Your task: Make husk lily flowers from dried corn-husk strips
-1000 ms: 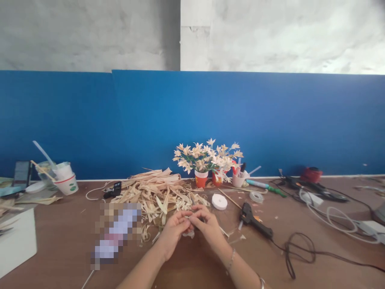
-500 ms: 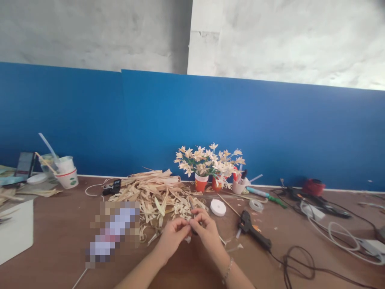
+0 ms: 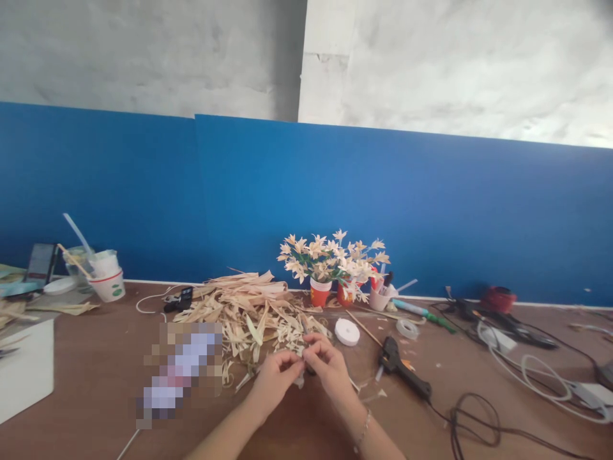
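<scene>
My left hand point(image 3: 278, 378) and my right hand point(image 3: 326, 363) meet above the table, thumbs and forefingers pinched close together. Between the fingertips is something small and pale, mostly hidden by the fingers; its kind does not show. A whitish bit hangs just below the left fingertips. Right behind the hands lies a heap of dried husk strips point(image 3: 249, 287), with curled, narrow pieces at its near side. A white roll of tape point(image 3: 347, 332) lies just beyond my right hand.
A black glue gun point(image 3: 400, 369) with a cord lies to the right. Paper cups with pale flowers point(image 3: 320, 292) stand at the back by the blue partition point(image 3: 383, 191). A paper cup point(image 3: 108, 286) stands left. Cables and a power adapter point(image 3: 591, 395) lie far right.
Both hands stay in nearly the same place, with only a slight shift of the fingers. The whole view has moved very little.
</scene>
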The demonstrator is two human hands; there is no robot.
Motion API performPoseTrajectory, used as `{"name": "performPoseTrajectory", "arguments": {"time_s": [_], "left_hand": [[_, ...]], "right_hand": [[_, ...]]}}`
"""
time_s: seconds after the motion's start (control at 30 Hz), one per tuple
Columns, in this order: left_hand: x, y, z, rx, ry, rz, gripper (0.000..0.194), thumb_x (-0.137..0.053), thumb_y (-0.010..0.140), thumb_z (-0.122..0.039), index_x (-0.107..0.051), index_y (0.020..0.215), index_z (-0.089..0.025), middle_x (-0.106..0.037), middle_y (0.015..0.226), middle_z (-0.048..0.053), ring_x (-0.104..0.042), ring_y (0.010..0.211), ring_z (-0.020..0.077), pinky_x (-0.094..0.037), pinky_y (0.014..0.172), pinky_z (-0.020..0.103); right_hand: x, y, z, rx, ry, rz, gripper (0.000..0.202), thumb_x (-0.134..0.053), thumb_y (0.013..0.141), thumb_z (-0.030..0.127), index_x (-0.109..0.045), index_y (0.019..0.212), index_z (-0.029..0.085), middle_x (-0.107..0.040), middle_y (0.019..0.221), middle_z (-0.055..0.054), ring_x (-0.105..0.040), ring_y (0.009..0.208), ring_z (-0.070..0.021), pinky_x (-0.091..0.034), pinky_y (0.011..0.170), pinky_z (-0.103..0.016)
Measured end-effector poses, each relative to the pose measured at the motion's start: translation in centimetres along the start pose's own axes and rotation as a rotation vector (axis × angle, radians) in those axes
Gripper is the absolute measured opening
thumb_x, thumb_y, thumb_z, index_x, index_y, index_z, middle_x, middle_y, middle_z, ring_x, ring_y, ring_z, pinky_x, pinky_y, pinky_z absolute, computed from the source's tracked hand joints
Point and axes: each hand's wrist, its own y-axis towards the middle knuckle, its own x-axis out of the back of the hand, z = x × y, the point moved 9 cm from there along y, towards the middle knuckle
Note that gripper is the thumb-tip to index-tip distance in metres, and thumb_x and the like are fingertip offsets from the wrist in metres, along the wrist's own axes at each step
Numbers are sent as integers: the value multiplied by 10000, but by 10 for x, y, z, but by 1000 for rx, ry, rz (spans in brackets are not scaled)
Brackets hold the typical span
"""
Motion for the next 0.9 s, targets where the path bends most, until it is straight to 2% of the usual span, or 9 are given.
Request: {"name": "performPoseTrajectory", "arguments": {"time_s": [0.2, 0.4, 0.5, 0.57, 0.67, 0.8, 0.9], "left_hand": [[4, -1, -8, -165, 188, -52, 274, -572, 753, -348, -598, 563, -152, -571, 593, 9, -489, 601, 131, -369, 598, 241], [-1, -3, -3, -101, 38, -11, 220, -599, 743, -353, -639, 776, -139, -604, 619, 16, -523, 566, 131, -416, 585, 251], [2, -3, -5, -102, 68, -55, 224, -603, 736, -352, -621, 667, -140, -589, 570, 6, -522, 556, 128, -408, 576, 244], [5, -3, -5, -89, 95, -79, 220, -604, 726, -342, -611, 630, -144, -581, 558, 0, -514, 546, 125, -397, 561, 239], [3, -2, -5, -65, 87, -48, 206, -598, 715, -331, -611, 620, -148, -579, 551, -4, -512, 545, 128, -396, 568, 240], [1, -2, -5, -74, 78, -18, 211, -579, 722, -327, -626, 630, -143, -592, 590, 9, -512, 578, 130, -391, 586, 235], [0, -2, -5, -80, 55, -9, 220, -569, 731, -332, -624, 634, -142, -580, 589, 6, -504, 580, 125, -381, 576, 230]], "right_hand": [[4, 2, 4, 29, -43, -30, 347, -676, 680, 455, -567, 518, 168, -582, 916, -81, -543, 880, -217, -399, 815, -329], [-2, 0, 6, 14, -54, 29, 302, -682, 681, 425, -592, 549, 169, -574, 952, -77, -538, 915, -217, -396, 823, -317], [-2, -1, 5, -12, -45, 29, 311, -690, 665, 439, -595, 546, 168, -580, 955, -76, -540, 906, -217, -403, 804, -310], [-2, -1, 5, -42, -15, 20, 328, -695, 655, 448, -583, 531, 165, -580, 948, -72, -542, 871, -207, -411, 767, -297], [-1, -1, 5, -96, 62, -1, 370, -706, 636, 455, -544, 488, 158, -573, 914, -63, -534, 759, -172, -413, 674, -273], [-5, -2, 2, -191, 170, 17, 417, -697, 614, 514, -524, 490, 155, -555, 767, -27, -451, 543, -104, -366, 521, -247], [-7, -2, 1, -210, 189, 35, 419, -686, 613, 540, -544, 519, 157, -561, 732, -18, -412, 504, -89, -353, 493, -239]]}}
